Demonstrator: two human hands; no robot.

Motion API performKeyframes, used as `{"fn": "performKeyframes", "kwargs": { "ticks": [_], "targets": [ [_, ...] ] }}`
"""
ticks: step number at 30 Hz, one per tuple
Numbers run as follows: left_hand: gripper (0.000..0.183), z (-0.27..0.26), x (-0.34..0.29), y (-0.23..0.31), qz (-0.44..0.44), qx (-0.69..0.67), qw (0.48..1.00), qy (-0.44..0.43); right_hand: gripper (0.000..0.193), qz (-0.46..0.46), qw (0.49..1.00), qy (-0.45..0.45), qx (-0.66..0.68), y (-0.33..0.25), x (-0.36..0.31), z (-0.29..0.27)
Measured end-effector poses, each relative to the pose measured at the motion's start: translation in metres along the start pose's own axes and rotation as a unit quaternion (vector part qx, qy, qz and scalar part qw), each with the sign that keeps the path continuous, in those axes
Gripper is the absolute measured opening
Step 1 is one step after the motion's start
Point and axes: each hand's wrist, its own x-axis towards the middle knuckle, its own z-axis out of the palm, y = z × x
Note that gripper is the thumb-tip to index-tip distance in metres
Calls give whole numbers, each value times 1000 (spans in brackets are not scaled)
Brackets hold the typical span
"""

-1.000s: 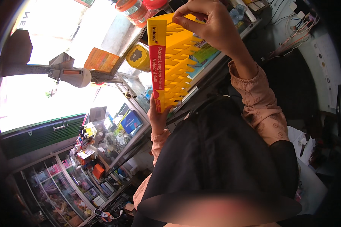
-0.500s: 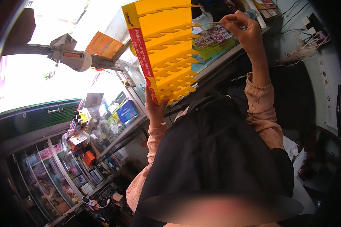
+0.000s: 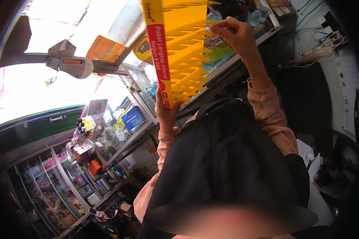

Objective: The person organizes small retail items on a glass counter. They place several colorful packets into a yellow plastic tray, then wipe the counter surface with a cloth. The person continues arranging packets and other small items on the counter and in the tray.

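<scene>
A yellow cardboard display rack (image 3: 185,44), with a red-labelled side panel and rows of slanted slots and pointed tabs, is held up before me. Its lower corner rests in my left hand (image 3: 166,116), fingers behind the side panel and thumb at the bottom. At the rack's right edge, my right hand (image 3: 239,40) has thumb and forefinger pinched together by an upper tab. Whatever is between those fingertips is too small to name. Behind this hand, a glass counter (image 3: 227,69) holds colourful printed sheets.
A crumpled clear plastic bag (image 3: 258,16) lies on the counter beyond my right hand. Tangled cables (image 3: 321,49) cover part of a desk at right. To the left are a light bulb (image 3: 77,67), a blue box (image 3: 133,118) and glass-fronted shelves (image 3: 48,183).
The rack has shifted right and turned, showing more of its side panel. My right hand has moved left and slightly down, bringing its fingertips to the rack's edge.
</scene>
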Motion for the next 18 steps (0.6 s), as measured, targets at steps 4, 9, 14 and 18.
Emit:
{"fn": "performKeyframes", "kwargs": {
  "ticks": [4,9,14,18],
  "targets": [
    [83,0,2,9,9,104,994,10,24,56,997,-14,47,3,1,5],
    [80,0,4,9,56,150,987,1,31,145,977,-11,158,10,-1,17],
    [79,0,7,2,113,203,973,-2,28,153,952,-2,264,7,-8,28],
    [80,4,10,4,81,229,970,-10,28,134,974,34,182,-4,-13,38]
  ]
}}
